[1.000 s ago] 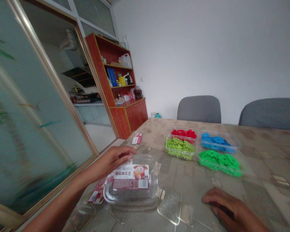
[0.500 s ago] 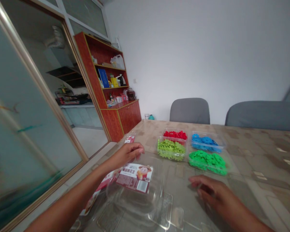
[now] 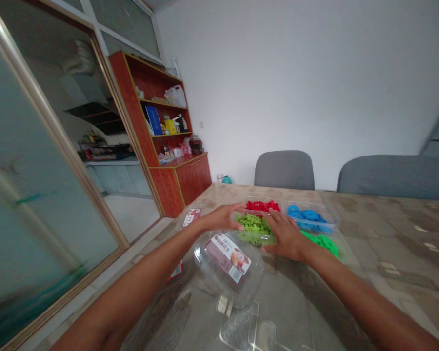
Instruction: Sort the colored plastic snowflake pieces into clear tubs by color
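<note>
A clear plastic tub of lime-green toothed pieces (image 3: 255, 228) stands between my two hands. My left hand (image 3: 225, 218) is at its left side, thumb and fingers apart near the rim. My right hand (image 3: 287, 235) is spread along its right side, thumb low at the front and fingers over the upper edge. I cannot tell whether either hand bears on the tub. An empty clear plastic container (image 3: 229, 263) with a printed label lies just in front, below my left hand. My right hand and forearm partly cover a tub of green pieces (image 3: 324, 242).
Behind stand a tub of red pieces (image 3: 262, 205) and a tub of blue pieces (image 3: 309, 217). Another labelled container (image 3: 191, 217) lies left of my left hand, with more packaging (image 3: 177, 269) under my forearm. Two grey chairs (image 3: 284, 169) stand beyond the patterned table (image 3: 388, 253).
Both hands have moved to the lime-green tub, the left forward and right, the right forward and left. The labelled empty container has shifted right and turned clockwise. The tubs have barely moved.
</note>
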Demonstrator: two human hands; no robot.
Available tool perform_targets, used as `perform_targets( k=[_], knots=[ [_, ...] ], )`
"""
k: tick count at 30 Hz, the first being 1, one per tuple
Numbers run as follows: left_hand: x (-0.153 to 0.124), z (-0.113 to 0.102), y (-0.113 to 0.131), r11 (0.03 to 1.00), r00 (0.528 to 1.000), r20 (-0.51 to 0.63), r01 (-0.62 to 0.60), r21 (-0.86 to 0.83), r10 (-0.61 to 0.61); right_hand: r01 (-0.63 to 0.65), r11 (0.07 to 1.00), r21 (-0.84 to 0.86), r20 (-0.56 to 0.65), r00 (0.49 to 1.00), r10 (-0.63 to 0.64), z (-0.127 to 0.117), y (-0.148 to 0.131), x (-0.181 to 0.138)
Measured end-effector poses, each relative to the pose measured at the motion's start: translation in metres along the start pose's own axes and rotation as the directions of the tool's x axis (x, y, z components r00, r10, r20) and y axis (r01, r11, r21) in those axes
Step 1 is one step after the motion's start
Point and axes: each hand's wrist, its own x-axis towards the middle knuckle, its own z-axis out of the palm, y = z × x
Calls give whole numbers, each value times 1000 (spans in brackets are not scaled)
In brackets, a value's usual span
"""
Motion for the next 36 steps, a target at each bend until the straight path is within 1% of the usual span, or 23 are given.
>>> perform_targets(
  k=[3,9,13,17,19,22,26,28,30,33,34,36],
  knots=[
    [-7,-4,-8,998,1000,27,11,57,-12,-8,1000,-1,60,998,8,-2,1,11],
    [-41,-15,-27,977,995,55,76,197,-89,-23,1000,13,139,990,21,-3,3,28],
    [-55,-17,-42,952,989,70,103,289,-128,-22,1000,13,155,988,20,0,5,36],
    [-57,-17,-48,935,989,79,93,343,-127,1,1000,15,127,992,-3,1,5,36],
    [-50,-14,-43,932,995,57,61,358,-86,18,1000,17,99,995,-20,1,4,35],
    [-28,-3,-30,933,999,37,-26,358,13,53,998,19,61,997,-54,1,1,34],
    [4,12,-16,931,991,86,-124,342,101,96,995,27,23,995,-96,0,-5,36],
    [9,12,-12,928,988,100,-148,343,120,113,993,34,3,994,-114,-4,-9,35],
    [4,9,-5,922,986,96,-163,351,138,141,989,44,-17,990,-140,-11,-15,30],
    [-23,9,14,903,985,46,-172,393,167,181,982,56,-56,982,-178,-22,-26,11],
    [-35,12,22,898,985,18,-162,409,169,191,980,59,-73,980,-187,-24,-29,0],
    [-61,26,42,906,989,-31,-122,406,147,212,975,67,-119,972,-203,-24,-31,-29]
  ],
)
